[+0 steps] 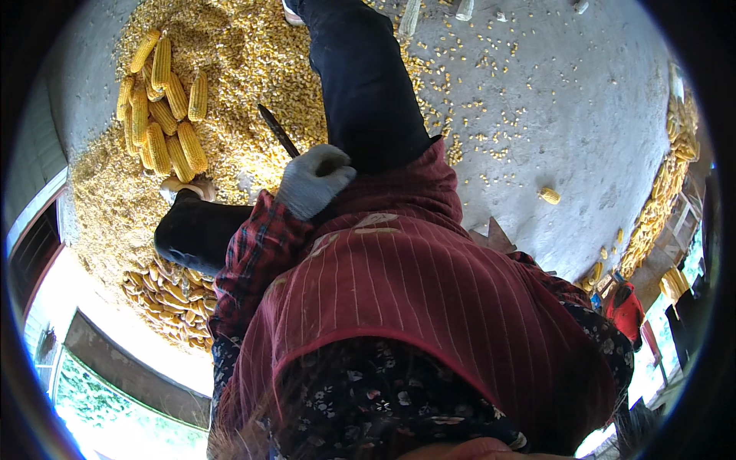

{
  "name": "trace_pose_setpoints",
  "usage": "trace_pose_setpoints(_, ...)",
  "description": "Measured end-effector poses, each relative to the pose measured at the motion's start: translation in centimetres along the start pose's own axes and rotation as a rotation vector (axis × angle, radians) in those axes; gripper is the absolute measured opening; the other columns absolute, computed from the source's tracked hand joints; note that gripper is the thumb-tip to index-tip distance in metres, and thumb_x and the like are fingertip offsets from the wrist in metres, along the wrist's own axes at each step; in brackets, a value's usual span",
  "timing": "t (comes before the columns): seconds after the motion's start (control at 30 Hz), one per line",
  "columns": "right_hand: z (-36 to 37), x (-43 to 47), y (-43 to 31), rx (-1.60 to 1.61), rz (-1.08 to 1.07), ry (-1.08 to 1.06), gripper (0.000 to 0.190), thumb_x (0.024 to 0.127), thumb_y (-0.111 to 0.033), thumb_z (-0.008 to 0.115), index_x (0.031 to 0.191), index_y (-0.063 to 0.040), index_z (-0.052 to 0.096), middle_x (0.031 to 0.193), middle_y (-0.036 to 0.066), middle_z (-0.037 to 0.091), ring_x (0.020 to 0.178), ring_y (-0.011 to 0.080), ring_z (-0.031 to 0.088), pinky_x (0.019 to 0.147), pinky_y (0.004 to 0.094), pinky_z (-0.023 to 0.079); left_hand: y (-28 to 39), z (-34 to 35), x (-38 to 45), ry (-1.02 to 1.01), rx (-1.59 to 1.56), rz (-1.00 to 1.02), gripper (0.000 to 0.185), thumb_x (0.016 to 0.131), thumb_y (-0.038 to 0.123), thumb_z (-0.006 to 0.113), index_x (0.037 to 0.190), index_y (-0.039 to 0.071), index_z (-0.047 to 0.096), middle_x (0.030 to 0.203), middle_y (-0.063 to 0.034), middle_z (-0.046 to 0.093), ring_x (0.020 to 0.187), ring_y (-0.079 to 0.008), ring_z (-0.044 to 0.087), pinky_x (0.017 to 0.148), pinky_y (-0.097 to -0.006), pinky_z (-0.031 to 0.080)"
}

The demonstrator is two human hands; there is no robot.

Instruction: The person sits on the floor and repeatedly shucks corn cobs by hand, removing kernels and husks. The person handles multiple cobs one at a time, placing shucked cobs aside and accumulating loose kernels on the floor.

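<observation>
My left hand (315, 179), in a pale knit glove, is closed around a dark, narrow rod (278, 131). The rod's far end tapers and points up and left, over a spread of loose yellow corn kernels (253, 75). The hand rests by my lap, beside the striped red apron (402, 270). Left of the rod, several whole ears of corn (162, 115) lie heaped on the kernels, close to my left shoe (198, 188). My right hand is out of view; its sleeve (546, 279) runs down behind the apron on the right.
Bare corn cobs (409, 18) lie on the concrete floor (552, 126) among scattered kernels. A short piece of corn ear (549, 196) sits to the right. Larger piles of ears stand at the lower left (172, 299) and along the right edge (661, 195). My right leg (368, 80) stretches forward.
</observation>
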State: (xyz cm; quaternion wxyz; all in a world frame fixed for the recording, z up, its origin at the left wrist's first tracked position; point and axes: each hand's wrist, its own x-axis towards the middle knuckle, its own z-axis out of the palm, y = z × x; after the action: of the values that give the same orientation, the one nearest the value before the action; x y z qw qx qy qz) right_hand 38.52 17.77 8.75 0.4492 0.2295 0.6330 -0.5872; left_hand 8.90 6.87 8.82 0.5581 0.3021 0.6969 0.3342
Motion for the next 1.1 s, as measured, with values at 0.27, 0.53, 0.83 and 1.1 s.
trace_pose_setpoints(0.27, 0.0, -1.2, -0.6, -0.007, 0.012, 0.039, 0.034, 0.072, -0.029, 0.055, 0.096, -0.005, 0.057, 0.094, 0.015, 0.059, 0.087, 0.0271, 0.057, 0.076, 0.0348, 0.042, 2.9, 4.2, 2.9, -0.727, 0.344, 0.118, 0.024, 0.072, 0.028, 0.062, 0.086, 0.008, 0.061, 0.082, -0.0071, 0.06, 0.077, -0.0187, 0.058, 0.071, -0.0281, 0.045)
trace_pose_setpoints(0.53, -0.2, -2.8, -0.9, -0.016, 0.035, 0.043, 0.034, 0.072, -0.029, 0.055, 0.096, -0.005, 0.057, 0.093, 0.015, 0.059, 0.087, 0.0272, 0.057, 0.075, 0.0347, 0.043, 4.1, 3.7, 2.8, -0.853, 0.455, 0.102, 0.034, 0.067, 0.04, 0.062, 0.088, 0.013, 0.058, 0.085, -0.0064, 0.06, 0.082, -0.0209, 0.056, 0.071, -0.0309, 0.043)
trace_pose_setpoints(0.83, -1.0, -4.0, -1.8, -0.049, 0.041, 0.059, 0.034, 0.072, -0.03, 0.054, 0.095, -0.005, 0.058, 0.093, 0.015, 0.059, 0.087, 0.0273, 0.057, 0.075, 0.0346, 0.043, 7.4, 8.2, 4.5, -1.031, 1.151, 0.327, 0.025, 0.071, 0.019, 0.051, 0.095, 0.017, 0.058, 0.094, -0.0064, 0.058, 0.088, -0.0257, 0.057, 0.067, -0.0379, 0.046)
trace_pose_setpoints(1.1, -1.8, -5.4, -2.5, -0.07, 0.043, 0.091, 0.034, 0.072, -0.03, 0.054, 0.094, -0.005, 0.058, 0.092, 0.015, 0.059, 0.087, 0.0274, 0.057, 0.074, 0.0345, 0.043, 7.8, 7.0, 3.3, -0.927, 1.292, 0.235, 0.026, 0.073, 0.021, 0.049, 0.096, 0.015, 0.057, 0.091, -0.0087, 0.06, 0.084, -0.0279, 0.058, 0.065, -0.0426, 0.046)
